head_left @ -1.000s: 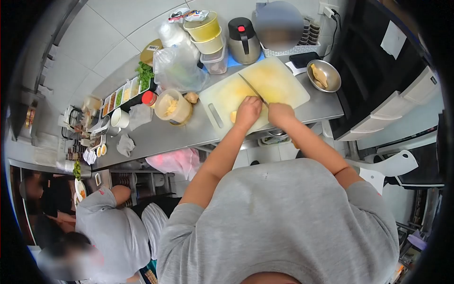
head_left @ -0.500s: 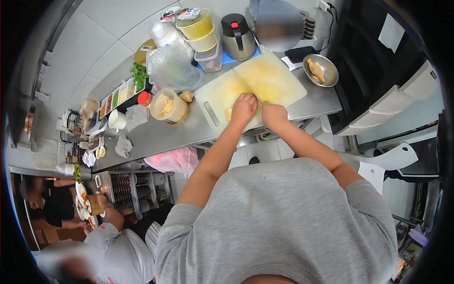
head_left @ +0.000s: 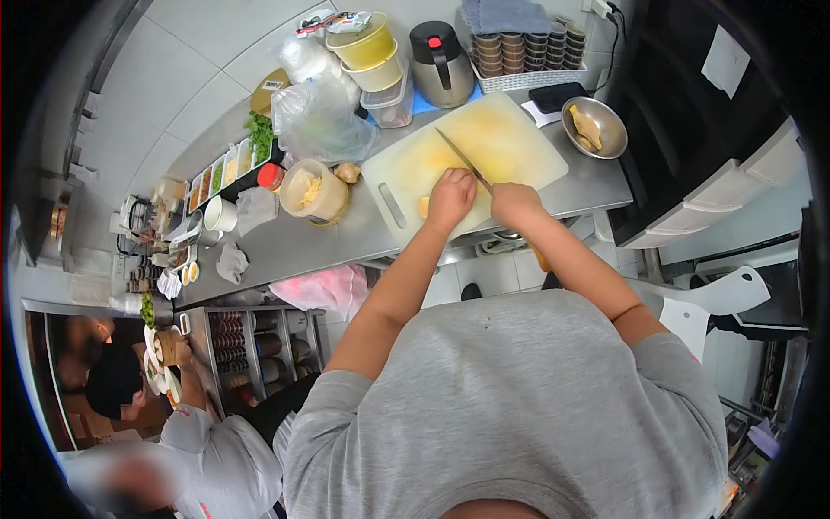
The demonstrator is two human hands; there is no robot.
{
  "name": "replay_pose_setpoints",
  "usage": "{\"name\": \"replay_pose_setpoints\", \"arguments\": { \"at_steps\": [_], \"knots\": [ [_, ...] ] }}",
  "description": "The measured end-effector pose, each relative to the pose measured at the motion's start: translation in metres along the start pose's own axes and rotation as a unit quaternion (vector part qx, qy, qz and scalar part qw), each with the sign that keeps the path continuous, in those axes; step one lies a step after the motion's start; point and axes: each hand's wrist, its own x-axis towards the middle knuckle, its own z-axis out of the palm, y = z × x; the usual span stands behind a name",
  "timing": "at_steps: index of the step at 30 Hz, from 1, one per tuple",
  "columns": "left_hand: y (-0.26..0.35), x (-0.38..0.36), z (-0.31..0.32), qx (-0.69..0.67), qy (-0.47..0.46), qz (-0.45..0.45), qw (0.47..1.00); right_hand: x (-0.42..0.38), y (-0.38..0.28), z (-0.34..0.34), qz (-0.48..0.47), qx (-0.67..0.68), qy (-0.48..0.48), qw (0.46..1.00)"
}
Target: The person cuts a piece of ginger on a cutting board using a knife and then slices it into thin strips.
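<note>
My right hand (head_left: 516, 205) is closed around the handle of a knife (head_left: 464, 156), its blade slanting up and left over the white cutting board (head_left: 527, 156). Just left of the blade, my left hand (head_left: 452, 197) rests on the board with fingers curled down; whatever lies beneath them is hidden. A small pale-yellow piece of food (head_left: 424, 206) shows at the left side of that hand. Yellow wet stains mark the board. Further left stands a round plastic tub (head_left: 313, 192) holding pale-yellow pieces, with a brown knobbly lump (head_left: 347, 172) beside it.
A metal bowl (head_left: 595, 128) with a tan piece stands right of the board. Behind are a thermal jug (head_left: 442, 65), stacked tubs (head_left: 373, 56) and a basket of stacked cups (head_left: 529, 80). A co-worker (head_left: 225, 458) handles plates at lower left.
The knife blade has turned so that more of it shows. My hands stay almost in place on the board. At lower left, the people near the plates have shifted.
</note>
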Motion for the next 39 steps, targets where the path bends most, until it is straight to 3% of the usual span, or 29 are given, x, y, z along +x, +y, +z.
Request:
{"name": "replay_pose_setpoints", "arguments": {
  "at_steps": [2,5,9,12,18,21,24,30,33,36,39],
  "knots": [
    [0.002,-0.009,0.001,-0.001,-0.004,-0.005,1.0,0.006,0.0,0.026,0.014,0.026,0.053,0.998],
    [0.001,-0.008,0.004,-0.006,0.003,-0.012,1.0,0.007,0.0,0.002,-0.023,-0.007,0.003,1.0],
    [0.0,-0.004,0.002,-0.001,0.007,-0.012,1.0,0.004,-0.002,0.024,-0.003,0.027,0.082,0.996],
    [0.002,-0.006,0.004,-0.004,0.0,-0.016,1.0,0.015,0.003,0.013,-0.018,0.004,0.023,1.0],
    [0.002,-0.008,0.005,-0.011,0.021,-0.012,1.0,0.006,-0.006,0.014,0.01,0.013,0.046,0.999],
    [0.001,-0.007,0.002,-0.01,0.018,-0.012,1.0,-0.003,-0.01,-0.011,-0.006,-0.009,0.01,1.0],
    [0.001,-0.011,0.002,0.004,0.005,-0.008,1.0,0.006,-0.006,0.023,0.001,0.024,0.074,0.997],
    [0.005,-0.008,-0.003,0.016,0.001,-0.006,1.0,0.011,-0.008,0.014,-0.012,0.0,0.057,0.998],
    [0.003,-0.005,-0.002,0.015,0.002,-0.014,1.0,-0.001,-0.009,-0.006,-0.017,-0.042,-0.012,0.999],
    [0.005,-0.013,-0.002,0.014,-0.005,-0.02,1.0,0.004,-0.007,0.02,0.015,0.018,0.06,0.998],
    [0.004,-0.013,-0.001,0.014,0.0,-0.024,1.0,0.014,-0.002,0.005,-0.026,-0.035,-0.001,0.999]
  ]
}}
